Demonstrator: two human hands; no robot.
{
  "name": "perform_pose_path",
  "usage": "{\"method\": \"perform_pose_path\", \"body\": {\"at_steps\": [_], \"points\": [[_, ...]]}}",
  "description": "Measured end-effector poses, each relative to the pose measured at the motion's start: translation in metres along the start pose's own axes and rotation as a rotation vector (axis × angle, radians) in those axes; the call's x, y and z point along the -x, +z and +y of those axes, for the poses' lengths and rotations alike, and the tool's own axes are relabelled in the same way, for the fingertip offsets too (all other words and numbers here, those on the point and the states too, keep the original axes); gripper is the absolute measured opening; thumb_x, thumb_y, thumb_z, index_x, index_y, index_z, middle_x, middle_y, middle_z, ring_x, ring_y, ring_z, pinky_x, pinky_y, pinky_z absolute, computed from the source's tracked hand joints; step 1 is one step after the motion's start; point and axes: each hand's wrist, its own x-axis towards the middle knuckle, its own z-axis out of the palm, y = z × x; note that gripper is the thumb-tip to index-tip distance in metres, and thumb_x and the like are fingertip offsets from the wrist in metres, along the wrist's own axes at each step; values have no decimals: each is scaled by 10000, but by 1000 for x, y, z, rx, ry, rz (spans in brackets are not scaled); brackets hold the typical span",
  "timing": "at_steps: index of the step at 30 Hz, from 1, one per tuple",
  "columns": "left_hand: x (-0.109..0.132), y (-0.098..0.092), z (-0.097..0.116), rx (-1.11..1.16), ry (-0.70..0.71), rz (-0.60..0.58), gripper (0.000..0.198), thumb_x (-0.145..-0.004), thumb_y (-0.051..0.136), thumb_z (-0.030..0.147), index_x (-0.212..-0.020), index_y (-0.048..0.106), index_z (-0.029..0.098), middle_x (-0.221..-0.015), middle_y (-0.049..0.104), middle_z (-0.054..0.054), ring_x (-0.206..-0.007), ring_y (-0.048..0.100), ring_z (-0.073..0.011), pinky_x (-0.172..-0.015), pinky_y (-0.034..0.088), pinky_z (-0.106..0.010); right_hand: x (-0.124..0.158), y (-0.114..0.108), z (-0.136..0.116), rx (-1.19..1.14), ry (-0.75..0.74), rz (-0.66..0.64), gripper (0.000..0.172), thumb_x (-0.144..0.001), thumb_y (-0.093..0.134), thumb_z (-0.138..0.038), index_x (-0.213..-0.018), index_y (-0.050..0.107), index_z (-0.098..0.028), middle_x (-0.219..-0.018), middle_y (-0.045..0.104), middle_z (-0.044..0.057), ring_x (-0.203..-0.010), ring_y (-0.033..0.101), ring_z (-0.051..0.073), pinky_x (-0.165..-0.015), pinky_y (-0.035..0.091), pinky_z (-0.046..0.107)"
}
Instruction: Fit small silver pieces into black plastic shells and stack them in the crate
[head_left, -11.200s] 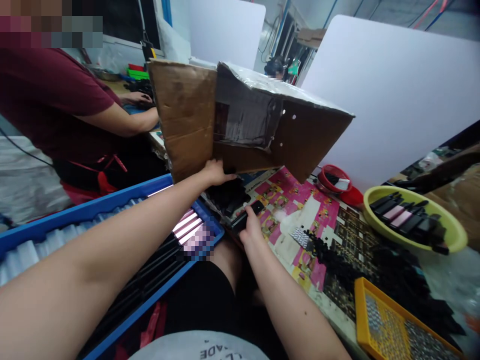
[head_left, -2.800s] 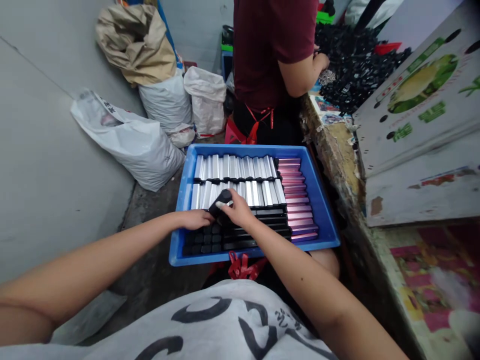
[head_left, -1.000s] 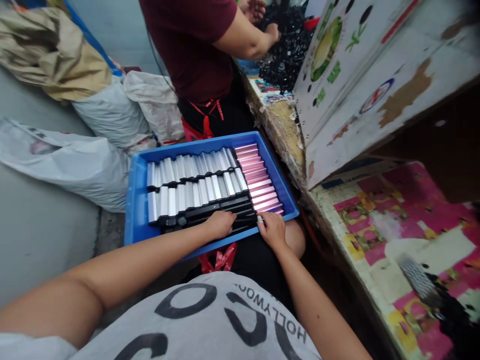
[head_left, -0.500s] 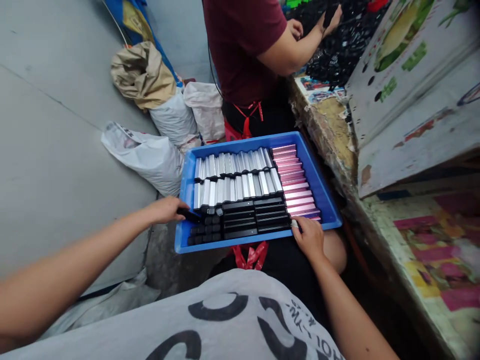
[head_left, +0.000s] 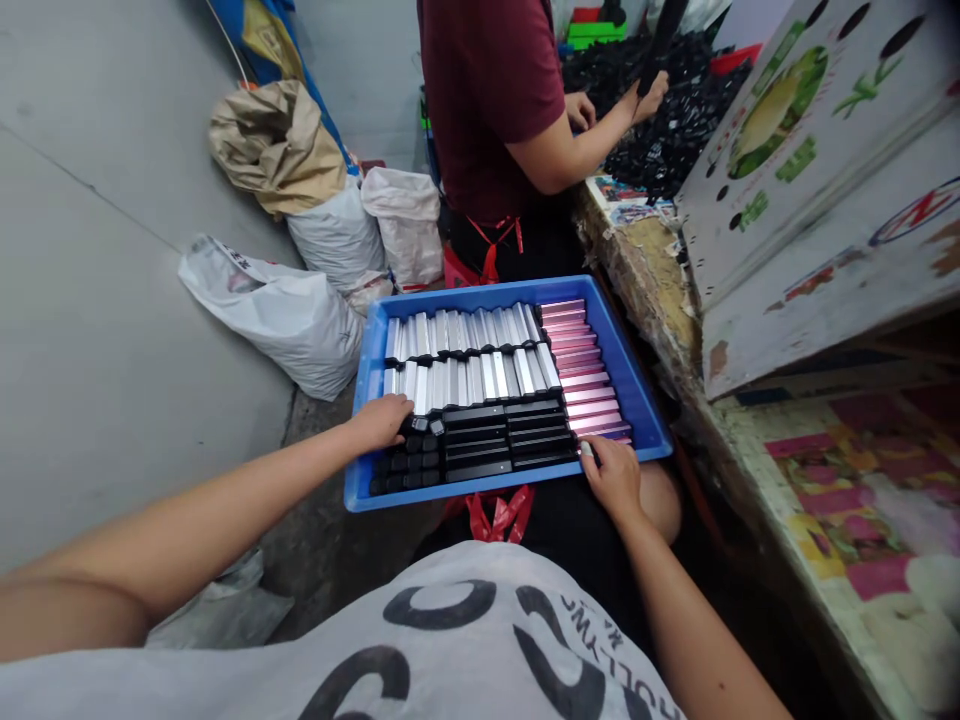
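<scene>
Concrete floor (head_left: 315,440), blue tray (head_left: 480,292), worn workbench (head_left: 645,290)

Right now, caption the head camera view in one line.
Left hand and right hand at a blue tray of silver bars, black bars and pink bars.

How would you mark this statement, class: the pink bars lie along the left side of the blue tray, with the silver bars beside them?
Wrong on one point: the head view shows the pink bars along the right side of the blue tray, not the left. The silver bars do lie beside them.

Glossy blue plastic tray (head_left: 480,292), brushed metal bars (head_left: 465,345)
</scene>
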Motion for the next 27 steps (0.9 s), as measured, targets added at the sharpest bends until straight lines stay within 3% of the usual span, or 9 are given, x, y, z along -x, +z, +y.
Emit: {"method": "perform_pose_path", "body": {"at_steps": [3, 6, 9, 12, 14, 17, 22, 25, 27], "points": [[-3, 2, 7, -10, 51, -1, 274, -712, 595, 233, -979, 598, 171, -987, 575, -121, -954, 550, -275, -768, 443, -352, -18, -4, -24, -103, 33, 11, 204, -842, 444, -222, -946, 613, -174, -875, 661, 58, -818, 581, 192, -741, 386, 308], [-5, 2, 4, 6, 85, -4, 218, -730, 567, 229, -936, 611, 172, -988, 570, -115, -937, 558, -266, -758, 445, -347, -53, 2, -79, -229, -170, -157, 209, -837, 460, -221, -994, 593, -183, -958, 643, 55, -907, 561, 185, -804, 406, 302], [-8, 3, 0, 26, 90, 0, 332, -692, 609, 218, -1021, 592, 182, -1021, 561, -119, -957, 553, -276, -768, 442, -355, -86, 27, -143, -211, -396, -391, 253, -823, 500, -255, -1057, 580, -201, -1048, 627, 57, -986, 538, 204, -854, 406, 338], [-10, 1, 1, 50, 87, -12, 287, -689, 601, 199, -975, 615, 183, -982, 572, -117, -947, 562, -282, -765, 442, -359, -103, 62, -184, -129, -490, -555, 427, -788, 543, -258, -1208, 506, -188, -1281, 511, 106, -1119, 477, 256, -900, 398, 410], [-5, -3, 2, 70, 88, -18, 290, -678, 606, 192, -967, 615, 181, -980, 576, -115, -904, 578, -275, -746, 447, -356, -104, 82, -194, -109, -560, -642, 550, -774, 546, -234, -1307, 414, -191, -1402, 388, 107, -1200, 417, 274, -932, 380, 446], [12, -7, 2, 110, 97, -5, 361, -669, 616, 181, -1027, 577, 191, -980, 584, -105, -898, 576, -280, -735, 449, -366, -99, 98, -194, -135, -656, -732, 528, -797, 515, -237, -1314, 411, -218, -1423, 369, 65, -1240, 382, 266, -958, 361, 461], [39, 7, -3, 214, 163, -22, 314, -719, 609, 212, -1030, 570, 230, -1074, 585, -71, -1038, 516, -260, -817, 435, -350, -89, 100, -196, -192, -640, -741, 429, -796, 523, -257, -1224, 499, -250, -1395, 411, 25, -1219, 393, 249, -945, 361, 445], [39, 14, -10, 310, 198, -53, 442, -679, 663, 250, -1111, 567, 252, -1188, 556, -49, -1074, 509, -232, -890, 411, -319, -90, 99, -201, -207, -635, -744, 451, -775, 545, -251, -1223, 498, -232, -1378, 430, 39, -1215, 390, 250, -947, 354, 443], [33, 12, -18, 346, 179, -13, 473, -730, 605, 253, -1196, 529, 225, -1236, 537, -70, -1106, 498, -226, -928, 384, -314, -92, 100, -204, -215, -636, -749, 468, -772, 542, -239, -1237, 485, -231, -1375, 436, 38, -1215, 390, 249, -950, 346, 452]]}}
